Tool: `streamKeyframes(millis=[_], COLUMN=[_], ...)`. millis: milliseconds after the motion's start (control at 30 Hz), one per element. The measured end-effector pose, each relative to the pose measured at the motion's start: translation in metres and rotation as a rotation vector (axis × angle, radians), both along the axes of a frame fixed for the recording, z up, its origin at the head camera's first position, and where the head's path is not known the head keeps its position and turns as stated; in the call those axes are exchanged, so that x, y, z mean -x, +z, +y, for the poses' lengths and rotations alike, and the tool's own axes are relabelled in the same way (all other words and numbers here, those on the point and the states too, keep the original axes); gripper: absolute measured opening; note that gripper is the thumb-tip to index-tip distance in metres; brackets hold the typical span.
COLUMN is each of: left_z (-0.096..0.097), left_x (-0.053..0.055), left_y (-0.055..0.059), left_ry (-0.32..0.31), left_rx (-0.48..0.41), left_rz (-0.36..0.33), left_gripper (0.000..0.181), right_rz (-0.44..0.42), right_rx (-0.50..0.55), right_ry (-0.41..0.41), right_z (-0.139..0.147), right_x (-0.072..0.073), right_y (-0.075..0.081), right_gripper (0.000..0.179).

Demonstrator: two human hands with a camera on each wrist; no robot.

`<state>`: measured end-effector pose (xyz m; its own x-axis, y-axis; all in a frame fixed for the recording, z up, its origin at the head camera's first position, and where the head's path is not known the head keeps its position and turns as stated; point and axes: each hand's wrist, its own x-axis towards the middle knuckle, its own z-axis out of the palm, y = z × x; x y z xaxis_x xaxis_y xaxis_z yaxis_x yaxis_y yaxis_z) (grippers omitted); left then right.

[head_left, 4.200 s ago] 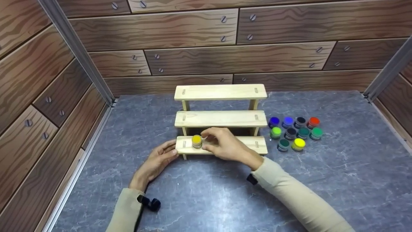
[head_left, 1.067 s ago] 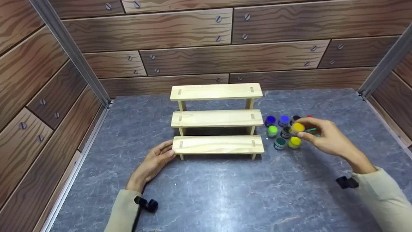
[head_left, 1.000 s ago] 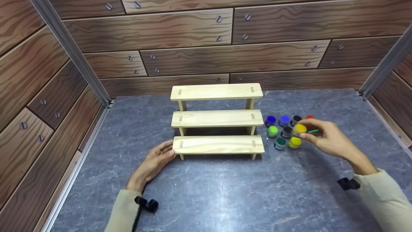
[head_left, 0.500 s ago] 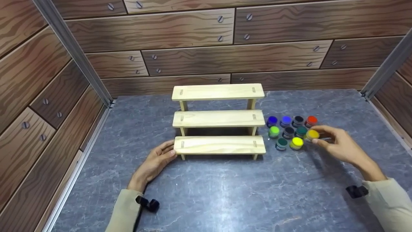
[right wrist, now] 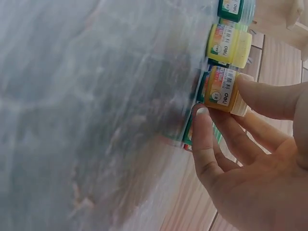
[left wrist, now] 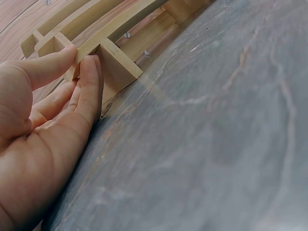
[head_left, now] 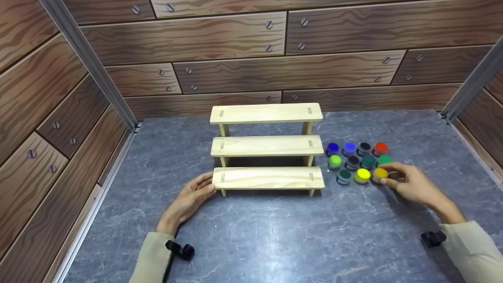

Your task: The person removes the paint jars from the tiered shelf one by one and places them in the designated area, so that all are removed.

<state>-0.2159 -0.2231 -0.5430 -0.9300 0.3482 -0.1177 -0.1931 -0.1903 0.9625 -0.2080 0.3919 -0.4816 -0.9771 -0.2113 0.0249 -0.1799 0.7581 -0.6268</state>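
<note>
A pale wooden three-step stand [head_left: 267,177] occupies the middle of the table. Its lowest step is held at the left end by my left hand [head_left: 192,196]; the left wrist view shows the thumb above the board [left wrist: 115,29] and the fingers [left wrist: 89,86] below it. On the right, my right hand [head_left: 412,184] pinches a dark yellow paint jar [head_left: 379,175] between thumb and fingers. That jar is upright, at the right end of the front row, beside a bright yellow jar [head_left: 362,176]. Its printed label [right wrist: 222,89] faces the right wrist camera.
Several more paint jars stand in rows behind and to the left: dark blue [head_left: 332,149], light green [head_left: 334,162], red [head_left: 380,149], green [head_left: 384,160] and dark green [head_left: 344,177]. Wood-patterned walls [head_left: 235,74] close in the grey marbled table [head_left: 243,236].
The dark yellow jar was on the lowest step's left end; my right hand has carried it right, over the jars, and down beside the bright yellow one. My left hand has stayed put.
</note>
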Motion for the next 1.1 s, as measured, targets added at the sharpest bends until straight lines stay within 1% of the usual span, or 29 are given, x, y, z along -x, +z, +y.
streamKeyframes(millis=[200,400,533,700,833,933,1033,1100], left_z=[0.0,-0.001,0.0,0.0,0.0,-0.001,-0.005,-0.009], left_x=[0.0,0.0,0.0,0.001,0.002,0.003,0.003,0.004], left_y=[0.0,0.0,0.0,0.001,0.004,0.007,0.014,0.02], left_ry=[-0.004,-0.007,0.005,0.011,0.008,-0.013,-0.041,-0.052], left_rx=[-0.009,-0.011,-0.018,-0.022,-0.026,-0.015,0.033,0.095], left_rz=[0.003,0.005,0.002,0.0,-0.006,0.0,0.015,0.033], left_gripper=[0.066,0.066,0.066,0.065,0.065,0.065,0.066,0.066], right_rz=[-0.043,-0.04,-0.045,-0.058,-0.058,-0.046,-0.033,-0.027], right_rx=[-0.021,-0.038,-0.042,-0.048,-0.046,-0.047,-0.056,-0.053], right_ry=[0.002,0.012,0.011,0.005,0.008,0.01,0.011,0.014], right_z=[0.0,0.001,0.001,0.0,-0.002,-0.002,-0.002,-0.002], right_x=[0.0,0.001,0.002,0.004,0.004,0.003,0.003,0.004], right_y=[0.001,-0.001,-0.002,0.0,0.006,0.012,0.021,0.029], right_gripper=[0.048,0.046,0.047,0.05,0.054,0.055,0.053,0.05])
